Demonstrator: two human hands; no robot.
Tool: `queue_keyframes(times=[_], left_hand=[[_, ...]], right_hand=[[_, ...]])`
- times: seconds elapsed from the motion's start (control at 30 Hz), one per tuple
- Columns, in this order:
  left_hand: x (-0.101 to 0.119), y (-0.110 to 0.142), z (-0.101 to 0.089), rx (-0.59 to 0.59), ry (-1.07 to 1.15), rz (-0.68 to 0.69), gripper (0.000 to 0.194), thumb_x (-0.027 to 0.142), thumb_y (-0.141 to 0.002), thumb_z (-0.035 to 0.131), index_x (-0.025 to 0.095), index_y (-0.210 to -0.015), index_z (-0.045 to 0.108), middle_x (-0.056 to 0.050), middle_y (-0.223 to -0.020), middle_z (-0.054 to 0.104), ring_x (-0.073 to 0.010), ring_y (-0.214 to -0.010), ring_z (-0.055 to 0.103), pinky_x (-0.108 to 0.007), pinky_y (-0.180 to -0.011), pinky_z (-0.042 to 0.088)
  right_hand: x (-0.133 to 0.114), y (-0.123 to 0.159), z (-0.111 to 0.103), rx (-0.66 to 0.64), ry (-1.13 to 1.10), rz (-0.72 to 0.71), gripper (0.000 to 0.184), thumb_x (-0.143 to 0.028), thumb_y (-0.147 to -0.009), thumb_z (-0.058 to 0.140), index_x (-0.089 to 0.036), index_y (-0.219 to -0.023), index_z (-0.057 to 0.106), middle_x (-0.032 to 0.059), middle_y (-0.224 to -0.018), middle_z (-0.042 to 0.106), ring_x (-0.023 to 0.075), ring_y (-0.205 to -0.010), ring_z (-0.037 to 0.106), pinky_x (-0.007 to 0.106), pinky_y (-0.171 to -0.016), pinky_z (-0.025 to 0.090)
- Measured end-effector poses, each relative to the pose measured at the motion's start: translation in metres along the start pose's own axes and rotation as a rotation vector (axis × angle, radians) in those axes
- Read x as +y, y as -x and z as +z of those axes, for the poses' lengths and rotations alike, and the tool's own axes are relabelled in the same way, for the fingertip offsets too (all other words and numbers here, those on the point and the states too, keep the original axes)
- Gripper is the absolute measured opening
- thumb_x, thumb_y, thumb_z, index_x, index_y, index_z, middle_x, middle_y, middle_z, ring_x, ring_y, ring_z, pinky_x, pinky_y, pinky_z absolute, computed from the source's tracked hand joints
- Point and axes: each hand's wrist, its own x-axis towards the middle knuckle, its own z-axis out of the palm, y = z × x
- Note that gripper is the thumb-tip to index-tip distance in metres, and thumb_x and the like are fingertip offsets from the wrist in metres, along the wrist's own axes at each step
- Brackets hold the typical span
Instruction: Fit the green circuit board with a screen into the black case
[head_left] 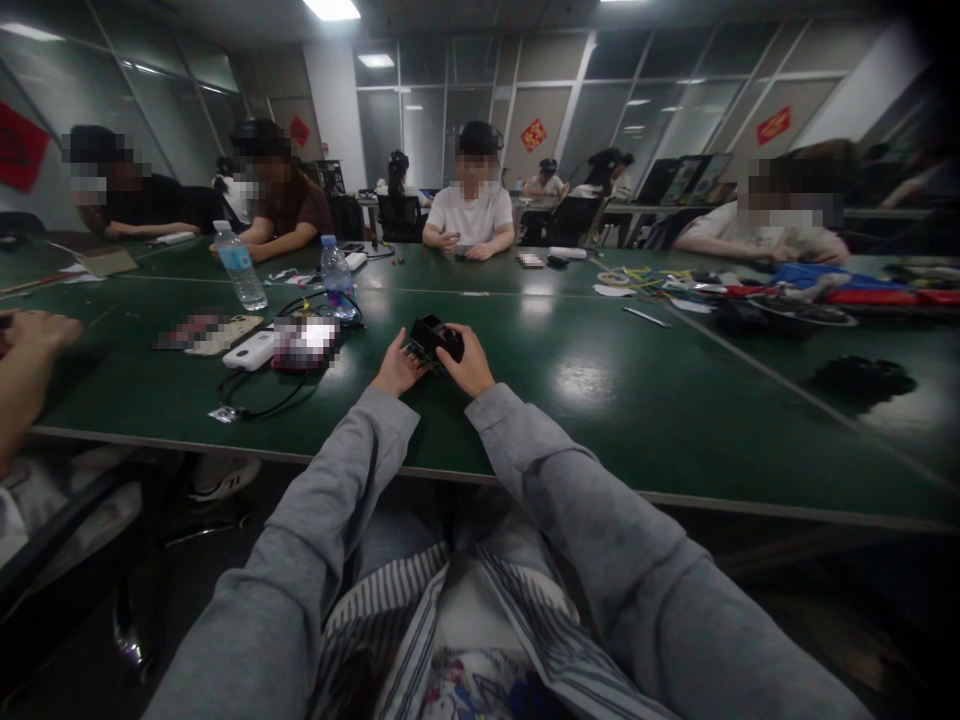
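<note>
Above the green table, close to its front edge, I hold a small black box-shaped device. Small greenish and metallic bits, perhaps a circuit board, show at its underside; their exact kind is too blurred to tell. My right hand grips the device from the right, thumb on the near face and fingers over the top. From the left, my left hand cups its lower side, thumb pointing up and fingertips partly hidden beneath it.
Left of my hands lie a white power bank, phones, a black cable and two bottles. Coloured cables and a dark object lie to the right. Other people sit around; a neighbour's hand is at far left.
</note>
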Motion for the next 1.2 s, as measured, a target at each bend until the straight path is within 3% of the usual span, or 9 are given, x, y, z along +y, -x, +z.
queue_keyframes(times=[0.27,0.47,0.57,0.67,0.83,1.03,1.2], left_hand=[[0.0,-0.002,0.002,0.032,0.037,-0.002,0.034,0.049,-0.089,0.056,0.016,-0.082,0.056,-0.003,-0.066,0.061,-0.0157,-0.063,0.062,-0.029,-0.067,0.05],[0.001,-0.002,0.003,0.043,-0.021,0.01,0.02,0.035,-0.085,0.067,0.015,-0.087,0.062,-0.001,-0.065,0.063,-0.0119,-0.057,0.062,-0.024,-0.059,0.048],[0.001,-0.002,0.003,0.034,-0.066,0.023,0.019,0.033,-0.086,0.066,0.015,-0.089,0.063,-0.001,-0.064,0.063,-0.0114,-0.056,0.062,-0.023,-0.058,0.047],[0.0,-0.001,0.004,0.02,-0.077,0.034,0.019,0.033,-0.086,0.065,0.016,-0.091,0.064,-0.001,-0.064,0.064,-0.012,-0.058,0.063,-0.024,-0.06,0.049],[0.0,0.003,0.007,-0.026,-0.071,0.042,0.021,0.032,-0.084,0.065,0.016,-0.097,0.064,-0.002,-0.073,0.068,-0.0129,-0.064,0.065,-0.025,-0.066,0.05],[0.0,0.008,0.008,-0.146,-0.086,0.049,0.022,0.032,-0.087,0.061,0.014,-0.098,0.067,-0.006,-0.083,0.072,-0.0131,-0.07,0.065,-0.024,-0.066,0.049],[0.001,0.008,0.009,-0.159,-0.08,0.037,0.025,0.033,-0.086,0.063,0.013,-0.102,0.068,-0.007,-0.087,0.072,-0.0137,-0.071,0.066,-0.024,-0.064,0.049]], right_hand=[[0.024,0.007,0.015,-0.235,0.014,-0.068,0.067,-0.024,-0.075,0.063,-0.013,-0.136,0.037,0.018,-0.135,0.051,0.0281,-0.125,0.05,0.047,-0.106,0.04],[0.025,0.006,0.017,-0.253,-0.076,-0.058,0.069,-0.034,-0.075,0.067,-0.016,-0.135,0.036,0.0193,-0.137,0.048,0.0303,-0.128,0.048,0.05,-0.109,0.037],[0.024,0.003,0.017,-0.226,-0.208,0.043,0.059,-0.041,-0.08,0.065,-0.017,-0.127,0.041,0.0162,-0.128,0.053,0.0269,-0.121,0.053,0.046,-0.105,0.041],[0.025,-0.001,0.018,-0.221,-0.331,0.25,0.05,-0.044,-0.082,0.062,-0.018,-0.121,0.043,0.0111,-0.116,0.058,0.0218,-0.109,0.058,0.043,-0.1,0.046],[0.029,-0.005,0.017,-0.252,-0.502,0.497,0.054,-0.039,-0.075,0.072,-0.019,-0.118,0.046,0.0053,-0.101,0.063,0.0191,-0.097,0.063,0.044,-0.094,0.05],[0.026,-0.007,0.012,-0.244,-0.74,0.582,0.054,-0.031,-0.069,0.078,-0.019,-0.114,0.051,0.004,-0.095,0.067,0.019,-0.09,0.067,0.044,-0.091,0.053],[0.022,-0.006,0.008,-0.233,-0.787,0.595,0.055,-0.031,-0.064,0.082,-0.02,-0.109,0.055,0.0028,-0.089,0.068,0.0203,-0.085,0.068,0.045,-0.089,0.055]])
